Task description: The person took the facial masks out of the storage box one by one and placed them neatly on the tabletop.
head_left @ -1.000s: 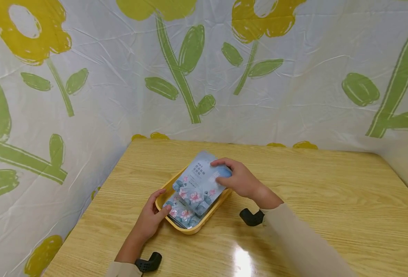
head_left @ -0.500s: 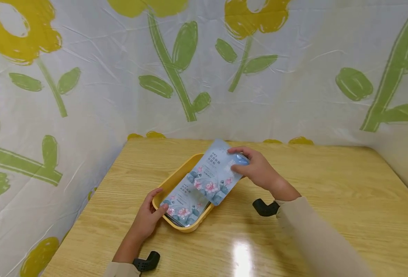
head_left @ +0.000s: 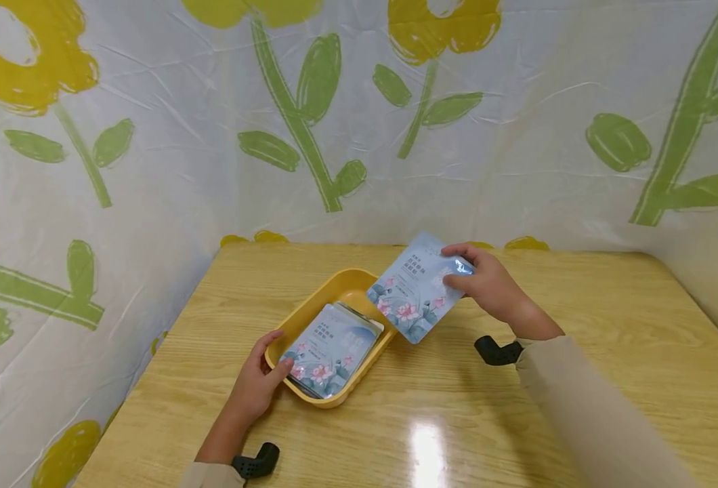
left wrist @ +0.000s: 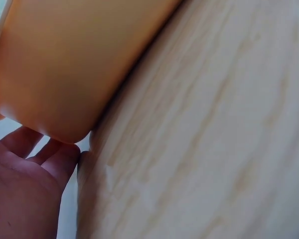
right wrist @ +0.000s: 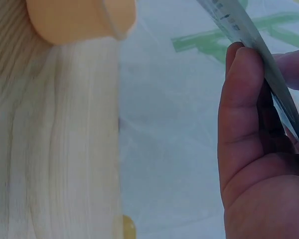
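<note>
A light-blue sheet mask packet (head_left: 410, 288) printed with pink lotus flowers is pinched by my right hand (head_left: 498, 290) at its right side. It is raised over the right rim of a yellow plastic basket (head_left: 310, 308). Inside the basket lies a stack of matching packets (head_left: 325, 349), the top one face up. My left hand (head_left: 258, 388) grips the basket's near-left end, thumb over the rim, with fingers against the outer wall in the left wrist view. From the right wrist, the held packet (right wrist: 261, 50) appears edge-on between thumb and fingers.
The basket stands on a wood-grain table (head_left: 578, 325). A white cloth (head_left: 517, 169) with yellow flowers and green stems hangs behind the table and along its sides. Black devices (head_left: 498, 351) are worn at both wrists.
My right hand has lifted the packet off the stack and carried it right and away from me, uncovering the packets below. The left hand keeps its hold on the basket.
</note>
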`<control>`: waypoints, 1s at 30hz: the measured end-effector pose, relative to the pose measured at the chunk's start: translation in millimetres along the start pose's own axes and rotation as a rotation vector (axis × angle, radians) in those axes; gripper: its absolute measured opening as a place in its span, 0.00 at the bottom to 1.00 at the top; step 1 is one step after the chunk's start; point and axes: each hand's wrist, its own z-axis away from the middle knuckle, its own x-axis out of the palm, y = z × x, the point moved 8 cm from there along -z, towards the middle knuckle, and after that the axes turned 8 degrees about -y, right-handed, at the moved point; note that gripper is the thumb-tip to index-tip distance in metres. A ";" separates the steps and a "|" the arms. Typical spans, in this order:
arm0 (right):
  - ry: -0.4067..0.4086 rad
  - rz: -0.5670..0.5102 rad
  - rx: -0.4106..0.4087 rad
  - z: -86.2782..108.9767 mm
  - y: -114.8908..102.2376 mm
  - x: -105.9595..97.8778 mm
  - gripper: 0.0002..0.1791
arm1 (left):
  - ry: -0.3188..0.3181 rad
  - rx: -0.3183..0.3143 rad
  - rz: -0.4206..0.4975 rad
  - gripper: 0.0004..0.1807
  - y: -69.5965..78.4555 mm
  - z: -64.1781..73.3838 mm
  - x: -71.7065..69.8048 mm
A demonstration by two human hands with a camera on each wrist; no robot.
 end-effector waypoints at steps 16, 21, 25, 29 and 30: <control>0.021 -0.063 0.029 -1.2 23.2 -24.8 0.30 | 0.063 -0.036 -0.018 0.33 -5.5 15.7 -21.1; 0.047 -0.106 0.036 -1.9 35.7 -31.2 0.33 | 0.061 -0.025 -0.021 0.34 -4.4 17.9 -22.4; 0.080 -0.124 0.047 -1.4 45.7 -37.4 0.34 | 0.058 -0.016 -0.020 0.34 -3.1 18.3 -22.2; 0.096 -0.115 0.069 -1.8 54.1 -42.6 0.34 | 0.050 -0.010 -0.027 0.34 -2.7 17.0 -22.4; 0.094 -0.110 0.077 -2.4 56.1 -43.4 0.34 | 0.049 -0.008 -0.026 0.34 -2.6 16.7 -22.5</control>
